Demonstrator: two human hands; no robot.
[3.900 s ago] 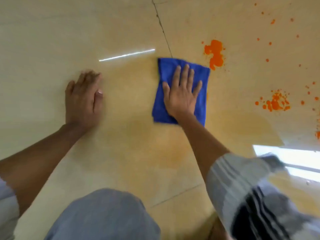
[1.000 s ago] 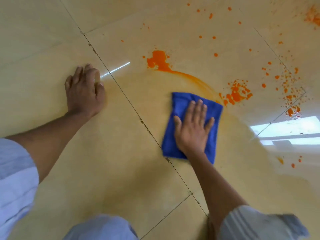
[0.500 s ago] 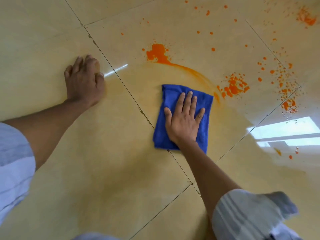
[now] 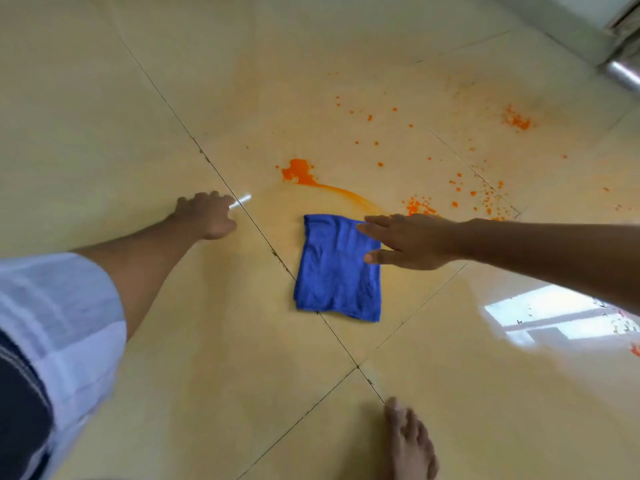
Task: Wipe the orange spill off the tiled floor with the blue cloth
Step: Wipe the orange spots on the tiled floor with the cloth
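Lying flat on the tiled floor (image 4: pixel 450 393), blue cloth (image 4: pixel 337 268) sits below the orange spill (image 4: pixel 299 172). Right hand (image 4: pixel 412 242), fingers straight, covers its upper right edge; contact unclear. Left hand (image 4: pixel 206 216) rests on floor, fingertips hard to make out.

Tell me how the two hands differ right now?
The left hand is planted on bare floor, away from the cloth; the right hand reaches in from the side, over the cloth's upper right corner. The left hand's fingers look bent, the right hand's straight and spread. Neither hand grips anything.
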